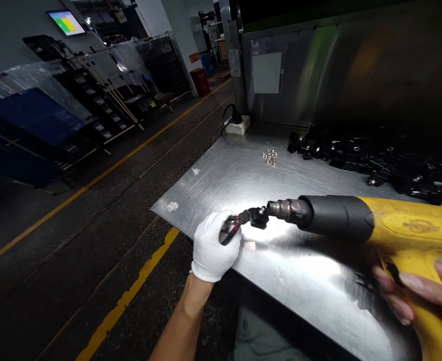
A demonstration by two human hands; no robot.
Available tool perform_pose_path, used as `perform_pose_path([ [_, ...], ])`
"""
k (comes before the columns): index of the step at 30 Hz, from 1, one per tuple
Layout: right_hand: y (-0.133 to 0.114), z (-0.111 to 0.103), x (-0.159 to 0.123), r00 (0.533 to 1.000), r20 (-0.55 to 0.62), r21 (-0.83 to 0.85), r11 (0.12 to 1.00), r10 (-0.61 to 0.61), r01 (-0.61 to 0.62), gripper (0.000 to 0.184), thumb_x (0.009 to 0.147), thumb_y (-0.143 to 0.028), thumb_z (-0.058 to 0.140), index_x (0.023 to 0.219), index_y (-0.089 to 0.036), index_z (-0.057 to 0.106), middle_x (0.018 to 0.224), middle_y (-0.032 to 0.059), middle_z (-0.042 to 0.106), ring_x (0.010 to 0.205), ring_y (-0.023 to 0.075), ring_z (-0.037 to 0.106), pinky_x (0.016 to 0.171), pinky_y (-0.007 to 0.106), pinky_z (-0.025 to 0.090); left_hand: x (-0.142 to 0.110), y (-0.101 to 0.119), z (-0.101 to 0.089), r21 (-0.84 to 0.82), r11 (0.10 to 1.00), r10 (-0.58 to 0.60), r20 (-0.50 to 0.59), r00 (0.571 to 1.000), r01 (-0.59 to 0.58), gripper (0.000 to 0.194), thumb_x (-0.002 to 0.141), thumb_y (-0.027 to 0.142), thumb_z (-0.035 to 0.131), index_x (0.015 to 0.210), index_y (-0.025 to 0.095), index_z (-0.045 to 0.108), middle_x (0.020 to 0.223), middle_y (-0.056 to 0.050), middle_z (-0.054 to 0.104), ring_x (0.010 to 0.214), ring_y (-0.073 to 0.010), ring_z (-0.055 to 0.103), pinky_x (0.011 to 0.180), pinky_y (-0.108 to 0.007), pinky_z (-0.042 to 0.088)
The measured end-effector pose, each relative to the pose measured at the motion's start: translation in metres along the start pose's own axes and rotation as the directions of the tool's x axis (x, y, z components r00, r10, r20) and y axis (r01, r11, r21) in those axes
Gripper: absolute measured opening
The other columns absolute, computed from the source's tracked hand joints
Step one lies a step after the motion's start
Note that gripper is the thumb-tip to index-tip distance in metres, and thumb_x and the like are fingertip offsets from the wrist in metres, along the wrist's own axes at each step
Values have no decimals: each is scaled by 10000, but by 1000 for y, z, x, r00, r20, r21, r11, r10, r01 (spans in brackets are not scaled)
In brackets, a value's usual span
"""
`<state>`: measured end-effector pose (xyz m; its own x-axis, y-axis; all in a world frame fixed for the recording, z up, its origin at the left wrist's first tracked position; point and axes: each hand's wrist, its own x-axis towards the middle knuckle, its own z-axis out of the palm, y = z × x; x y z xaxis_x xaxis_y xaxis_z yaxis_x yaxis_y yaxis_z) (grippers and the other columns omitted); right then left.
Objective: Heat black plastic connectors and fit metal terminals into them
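My left hand (pixel 211 248), in a white glove, holds red-and-black pliers (pixel 236 223) above the steel tabletop (pixel 221 185). Their jaws clamp a small black plastic part (pixel 259 217). My bare right hand (pixel 405 296) grips a yellow heat gun (pixel 405 230) with a black barrel. Its metal nozzle (pixel 286 209) points at the black part from just beside it, with a small gap. A small cluster of silver metal inserts (pixel 269 156) lies farther back on the table, beyond the nozzle. A large heap of black plastic parts (pixel 367 160) covers the back right.
A white power socket (pixel 238 124) with a black cable sits at the table's back corner, against a steel panel (pixel 281 70). Left of the table's edge lies a dark floor with yellow lines (pixel 127 271). Black racks and plastic-wrapped goods (pixel 85 95) stand beyond it.
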<state>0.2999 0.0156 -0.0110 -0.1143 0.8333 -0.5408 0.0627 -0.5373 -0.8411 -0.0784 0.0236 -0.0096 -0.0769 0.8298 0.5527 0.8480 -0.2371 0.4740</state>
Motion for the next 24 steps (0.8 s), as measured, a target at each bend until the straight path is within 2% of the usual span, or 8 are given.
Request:
perform_pose_path([
  [3, 5, -6, 1, 994, 94, -18, 998, 55, -54, 325, 739, -624, 618, 794, -326, 736, 600, 119, 577, 608, 359, 592, 582, 483, 580, 0, 0, 0, 3, 1000, 0, 1, 1000, 0, 273, 774, 122, 633, 1032, 208, 650, 954, -55, 710, 872, -217, 685, 825, -353, 552],
  [8, 10, -10, 4, 994, 105, -31, 999, 11, -8, 319, 771, -610, 604, 807, -322, 737, 604, 117, 576, 598, 348, 576, 584, 475, 565, 0, 0, 0, 0, 1000, 3, 1, 1000, -3, 281, 776, 116, 633, 1042, 208, 647, 966, -57, 709, 887, -218, 685, 839, -354, 549],
  [13, 18, -16, 8, 995, 104, -12, 1000, 13, -11, 301, 784, -598, 600, 823, -332, 736, 620, 105, 579, 609, 368, 614, 617, 488, 589, -1, 0, 0, -3, 1000, 4, 3, 1000, -4, 284, 776, 106, 640, 1043, 203, 644, 964, -55, 703, 889, -217, 678, 836, -351, 538],
  [18, 20, -18, 7, 993, 116, -20, 999, -25, 28, 304, 814, -568, 587, 844, -303, 734, 616, 110, 585, 622, 346, 624, 649, 441, 606, 0, 0, 0, 9, 1000, -3, 15, 1000, 3, 263, 788, 118, 638, 1037, 201, 643, 949, -56, 700, 882, -220, 676, 825, -349, 533],
  [21, 23, -18, 9, 992, 120, -5, 1000, -29, 30, 310, 820, -558, 587, 853, -286, 731, 606, 107, 582, 597, 329, 618, 600, 419, 603, 0, 0, 0, 14, 1000, -5, 13, 1000, 5, 255, 794, 127, 636, 1039, 197, 646, 939, -57, 698, 876, -220, 677, 819, -346, 532],
  [24, 26, -19, 12, 989, 145, 14, 999, -35, 33, 331, 819, -562, 592, 888, -267, 726, 612, 104, 593, 597, 323, 628, 442, 370, 538, -1, 0, 1, 19, 1000, -16, 17, 1000, 16, 250, 797, 131, 632, 1040, 190, 652, 936, -61, 697, 872, -223, 674, 821, -349, 530],
])
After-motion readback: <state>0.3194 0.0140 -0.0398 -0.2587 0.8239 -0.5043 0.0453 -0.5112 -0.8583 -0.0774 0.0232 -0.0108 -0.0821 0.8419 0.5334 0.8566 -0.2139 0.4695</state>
